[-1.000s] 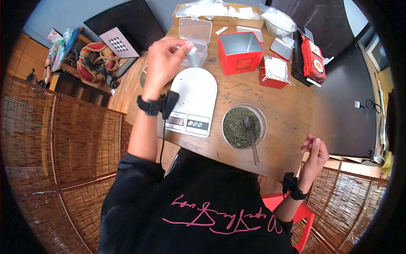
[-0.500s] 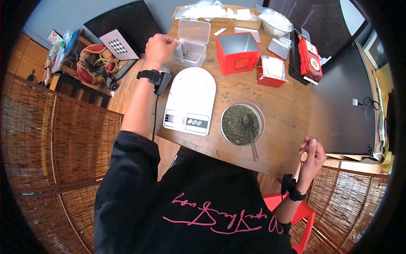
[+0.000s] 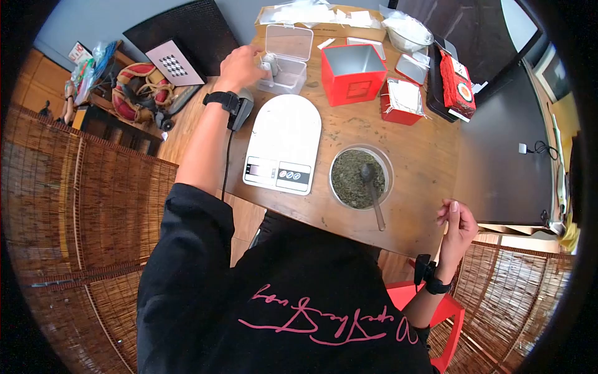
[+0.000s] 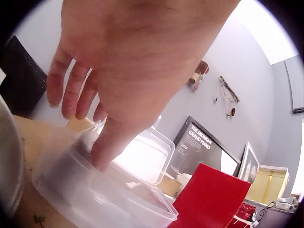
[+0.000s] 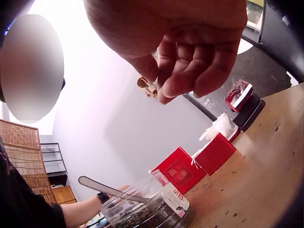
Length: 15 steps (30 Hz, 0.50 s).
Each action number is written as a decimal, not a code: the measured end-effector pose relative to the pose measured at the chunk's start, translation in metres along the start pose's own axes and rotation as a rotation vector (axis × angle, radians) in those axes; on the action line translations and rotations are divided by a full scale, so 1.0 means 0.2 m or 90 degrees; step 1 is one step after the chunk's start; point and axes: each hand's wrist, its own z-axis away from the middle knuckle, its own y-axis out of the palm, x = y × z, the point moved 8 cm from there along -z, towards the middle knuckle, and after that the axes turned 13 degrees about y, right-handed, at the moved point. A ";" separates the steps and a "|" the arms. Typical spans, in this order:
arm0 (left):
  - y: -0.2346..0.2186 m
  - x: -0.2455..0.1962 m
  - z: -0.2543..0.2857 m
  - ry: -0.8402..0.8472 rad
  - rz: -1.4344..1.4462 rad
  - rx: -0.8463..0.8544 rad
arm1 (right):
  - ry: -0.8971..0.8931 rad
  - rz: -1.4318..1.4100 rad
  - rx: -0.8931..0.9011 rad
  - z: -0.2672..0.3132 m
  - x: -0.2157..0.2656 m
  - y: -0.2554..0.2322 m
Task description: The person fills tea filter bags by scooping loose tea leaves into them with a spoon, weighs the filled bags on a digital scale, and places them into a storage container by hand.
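Note:
My left hand (image 3: 240,68) reaches into the left end of a clear plastic box (image 3: 289,76) whose lid stands raised. Its thumb and index finger pinch a small filled tea bag (image 4: 83,145), blurred behind the box wall in the left wrist view; the other fingers hang over the far side. Another filled bag (image 3: 272,59) stands beside it. The kitchen scale (image 3: 283,131) lies just in front with a bare platform. My right hand (image 3: 458,224) hovers by the table's right edge, fingers loosely curled, holding nothing. A round tub of dried leaves (image 3: 352,181) with a spoon (image 3: 377,206) sits between the hands.
Behind the tub stand a tall red tin (image 3: 354,81) and a smaller red box (image 3: 402,109) filled with white pouches. A cardboard tray (image 3: 330,30), a clear bowl (image 3: 408,37) and a red packet (image 3: 456,87) line the back. Leaf crumbs dot the tabletop (image 3: 417,168).
My left hand has carried the filled bag from above the scale back and left, down into the clear box. The right hand has stayed by the table edge.

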 end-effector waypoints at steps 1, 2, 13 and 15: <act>0.02 0.00 -0.01 0.021 -0.012 0.032 | 0.003 -0.001 -0.001 0.01 0.00 0.01; 0.05 -0.02 -0.02 0.043 -0.023 0.067 | 0.004 0.003 0.006 0.01 0.01 0.01; 0.11 -0.02 -0.08 0.077 -0.072 0.081 | 0.044 -0.015 0.019 0.08 -0.01 0.02; 0.06 -0.02 -0.06 0.059 -0.088 0.065 | 0.045 -0.019 0.017 0.09 -0.01 0.03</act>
